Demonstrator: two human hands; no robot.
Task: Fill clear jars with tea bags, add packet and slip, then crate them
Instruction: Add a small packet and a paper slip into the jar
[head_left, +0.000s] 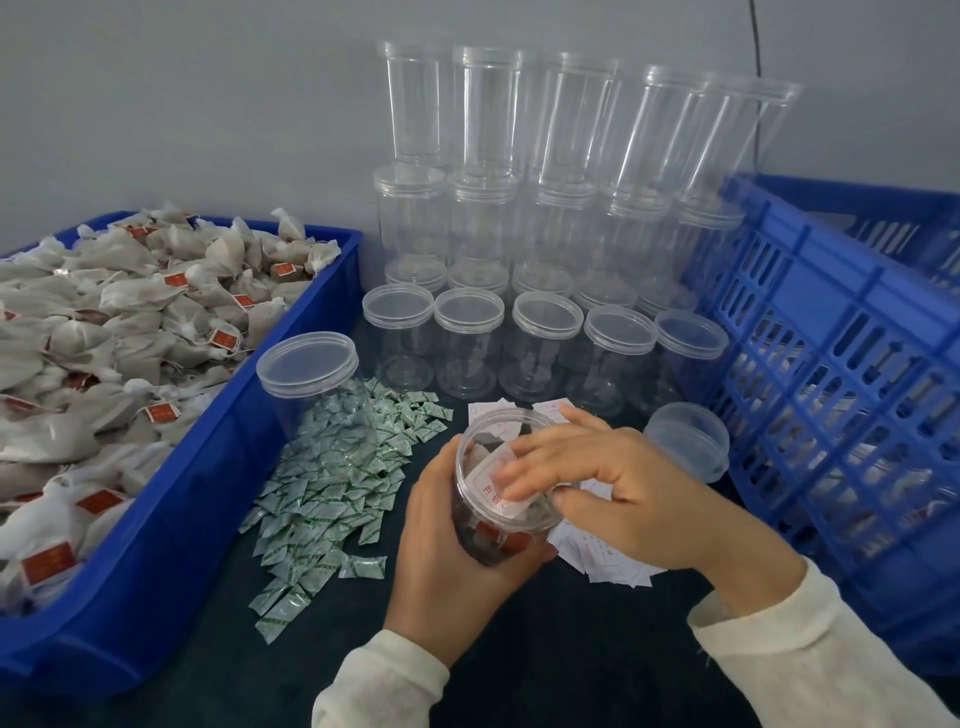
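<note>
Jar (506, 499) of tea bags sits tilted above the dark bench (519, 649) — left hand (447, 545) wrapped around its side, right hand (597, 483) with loose fingers pressing a red-printed slip (493, 483) into its mouth.

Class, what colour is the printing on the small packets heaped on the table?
Green on white packets, clearest in the head view.

slip (496, 480) print blurred, crate (852, 332) cut off
</note>
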